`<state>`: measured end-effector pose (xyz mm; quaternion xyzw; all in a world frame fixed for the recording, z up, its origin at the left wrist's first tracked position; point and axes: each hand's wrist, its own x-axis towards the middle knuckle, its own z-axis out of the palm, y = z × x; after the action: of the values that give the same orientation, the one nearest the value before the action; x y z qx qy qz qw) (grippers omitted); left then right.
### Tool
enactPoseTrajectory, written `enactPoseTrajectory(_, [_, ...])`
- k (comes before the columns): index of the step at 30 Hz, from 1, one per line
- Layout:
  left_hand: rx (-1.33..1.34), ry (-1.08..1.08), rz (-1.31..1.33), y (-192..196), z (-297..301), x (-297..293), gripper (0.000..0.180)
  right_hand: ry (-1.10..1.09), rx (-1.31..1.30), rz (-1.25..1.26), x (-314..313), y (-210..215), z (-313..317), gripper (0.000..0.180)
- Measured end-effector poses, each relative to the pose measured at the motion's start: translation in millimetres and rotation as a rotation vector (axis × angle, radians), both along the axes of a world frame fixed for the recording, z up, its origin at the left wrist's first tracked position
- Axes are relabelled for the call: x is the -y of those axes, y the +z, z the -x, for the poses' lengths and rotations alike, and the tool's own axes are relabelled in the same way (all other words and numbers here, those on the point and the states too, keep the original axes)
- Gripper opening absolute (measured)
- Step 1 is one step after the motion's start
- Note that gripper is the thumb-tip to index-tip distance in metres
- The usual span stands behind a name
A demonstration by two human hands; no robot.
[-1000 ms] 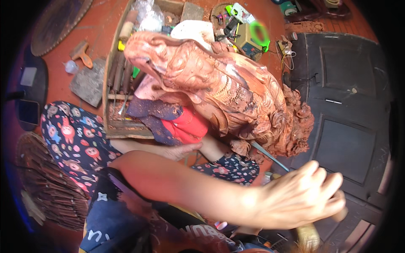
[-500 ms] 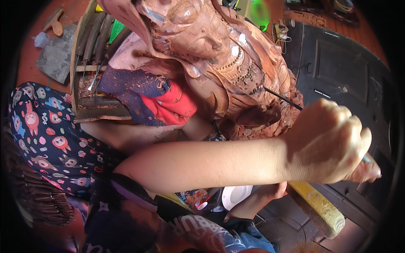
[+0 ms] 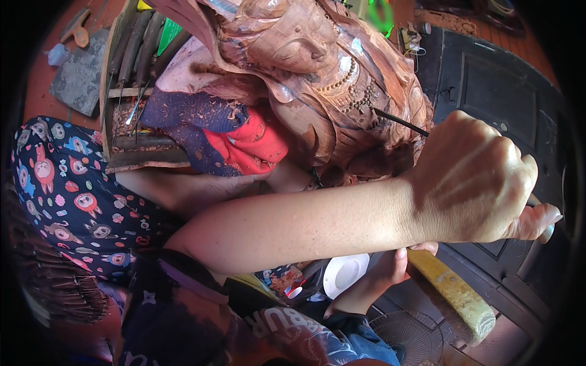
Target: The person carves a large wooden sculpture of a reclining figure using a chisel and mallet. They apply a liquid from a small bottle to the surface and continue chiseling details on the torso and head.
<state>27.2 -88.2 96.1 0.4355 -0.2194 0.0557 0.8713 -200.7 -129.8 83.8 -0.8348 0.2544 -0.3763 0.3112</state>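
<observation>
My left hand (image 3: 476,183), now nearer, grips a chisel (image 3: 400,122) on the wooden statue (image 3: 317,67); my right hand (image 3: 397,268) holds the mallet (image 3: 455,293) low.

The carved wooden statue (image 3: 317,79) of a figure with a beaded necklace fills the upper middle of the view and leans on a red and blue cloth (image 3: 232,131) at its lower left. To the statue's right, the left hand (image 3: 479,177) is closed around a chisel (image 3: 400,122), whose thin dark blade touches the carving just below the necklace. Below that hand, and lower right of the statue, the right hand (image 3: 397,268) grips a yellow wooden mallet (image 3: 455,296). Left of the statue, a wooden rack (image 3: 125,91) holds several long-handled tools. A small white dish (image 3: 345,273) lies below the statue, just left of the right hand.
</observation>
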Motion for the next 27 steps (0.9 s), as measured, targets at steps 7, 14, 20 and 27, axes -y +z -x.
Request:
enactPoseTrajectory(7, [-0.074,0.096,-0.01,-0.2,-4.2,1.1,0.051,0.06,-0.093,0.023,3.5,-0.5,6.9,0.03])
enactPoseTrajectory(14, [0.026,0.045,0.04,1.4,10.5,-3.1,0.05,-0.305,0.025,-0.225,-7.3,-5.1,16.3,0.036])
enactPoseTrajectory(20, [0.015,0.084,0.043,2.5,9.6,7.3,0.049,-0.042,-0.106,-0.051,-8.1,-5.4,12.0,0.035])
enactPoseTrajectory(27, [0.013,0.114,0.028,-1.9,8.7,9.7,0.046,-0.029,-0.067,-0.011,-9.6,-4.9,-4.2,0.035])
